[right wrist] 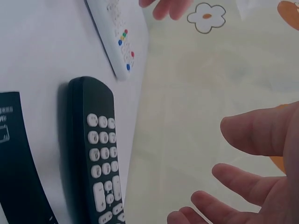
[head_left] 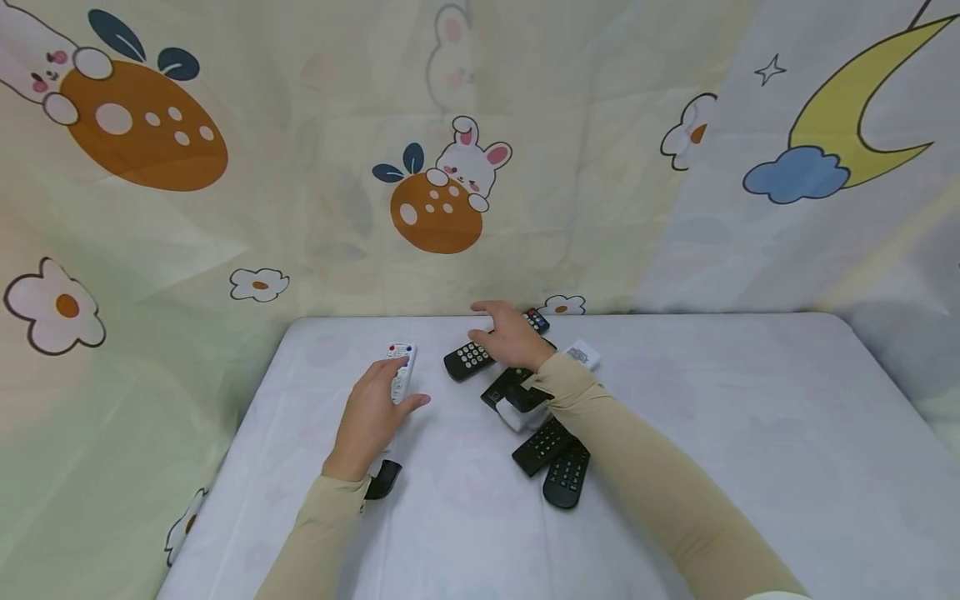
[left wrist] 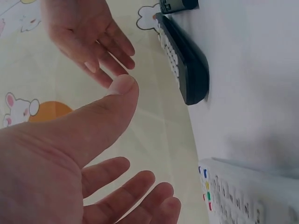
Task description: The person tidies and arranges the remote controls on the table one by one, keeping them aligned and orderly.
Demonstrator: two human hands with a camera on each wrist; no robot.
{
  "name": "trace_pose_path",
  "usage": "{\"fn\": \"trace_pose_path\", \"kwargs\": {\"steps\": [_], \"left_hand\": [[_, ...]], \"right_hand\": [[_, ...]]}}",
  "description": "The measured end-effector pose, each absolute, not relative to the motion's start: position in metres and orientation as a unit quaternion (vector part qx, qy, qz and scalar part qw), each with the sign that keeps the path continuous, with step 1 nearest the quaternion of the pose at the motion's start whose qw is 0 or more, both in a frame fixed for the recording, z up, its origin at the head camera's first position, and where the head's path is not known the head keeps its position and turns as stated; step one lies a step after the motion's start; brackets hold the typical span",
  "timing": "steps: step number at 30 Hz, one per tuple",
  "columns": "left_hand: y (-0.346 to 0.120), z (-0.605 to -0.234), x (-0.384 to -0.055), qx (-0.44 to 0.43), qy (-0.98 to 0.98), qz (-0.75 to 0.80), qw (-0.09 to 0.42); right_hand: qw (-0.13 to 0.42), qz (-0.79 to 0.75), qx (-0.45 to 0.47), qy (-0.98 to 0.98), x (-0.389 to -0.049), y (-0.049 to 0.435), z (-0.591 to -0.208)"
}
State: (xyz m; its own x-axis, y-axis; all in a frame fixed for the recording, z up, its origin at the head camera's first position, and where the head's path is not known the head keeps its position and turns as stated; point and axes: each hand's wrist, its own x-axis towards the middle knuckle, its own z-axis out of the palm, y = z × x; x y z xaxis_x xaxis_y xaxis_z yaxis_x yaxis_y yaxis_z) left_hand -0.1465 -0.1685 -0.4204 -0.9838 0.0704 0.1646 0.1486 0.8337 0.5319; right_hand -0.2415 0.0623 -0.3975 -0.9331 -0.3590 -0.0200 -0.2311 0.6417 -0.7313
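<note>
My left hand point(head_left: 369, 421) hovers over a white remote control point(head_left: 403, 375), its thumb spread out to the right. In the left wrist view the fingers of the left hand point(left wrist: 88, 158) are apart and hold nothing, with the white remote point(left wrist: 238, 193) lying beyond. My right hand point(head_left: 513, 337) reaches over a black remote control with white buttons point(head_left: 465, 360). The right wrist view shows that black remote point(right wrist: 100, 144) flat on the table, away from the loosely spread fingers of the right hand point(right wrist: 257, 172).
Under my right forearm lie a black flat piece with printing point(right wrist: 18, 158) and two black remotes, one point(head_left: 542, 446) overlapping the other point(head_left: 566, 479). Another dark remote point(head_left: 536, 320) and a white labelled item point(head_left: 582, 354) lie farther back. Printed cloth hangs behind the white table point(head_left: 750, 417).
</note>
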Motion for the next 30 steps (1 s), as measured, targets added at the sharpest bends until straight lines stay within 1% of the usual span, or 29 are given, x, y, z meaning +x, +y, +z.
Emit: {"fn": "trace_pose_path", "kwargs": {"steps": [6,10,22,30], "left_hand": [[-0.161,-0.421,-0.156,-0.087,-0.952,-0.283,0.079],[-0.157,-0.423,-0.161,-0.093,-0.954,-0.275,0.081],[-0.143,-0.425,-0.176,-0.091,-0.958,-0.266,0.050],[-0.133,-0.427,-0.190,-0.098,-0.961,-0.257,0.036]], "right_hand": [[0.076,-0.392,-0.161,0.903,-0.243,0.074,-0.397],[0.074,-0.393,-0.161,0.902,-0.243,0.081,-0.396],[0.075,-0.390,-0.136,0.908,-0.248,0.102,-0.402],[0.100,-0.404,-0.090,0.905,-0.258,0.112,-0.411]]}}
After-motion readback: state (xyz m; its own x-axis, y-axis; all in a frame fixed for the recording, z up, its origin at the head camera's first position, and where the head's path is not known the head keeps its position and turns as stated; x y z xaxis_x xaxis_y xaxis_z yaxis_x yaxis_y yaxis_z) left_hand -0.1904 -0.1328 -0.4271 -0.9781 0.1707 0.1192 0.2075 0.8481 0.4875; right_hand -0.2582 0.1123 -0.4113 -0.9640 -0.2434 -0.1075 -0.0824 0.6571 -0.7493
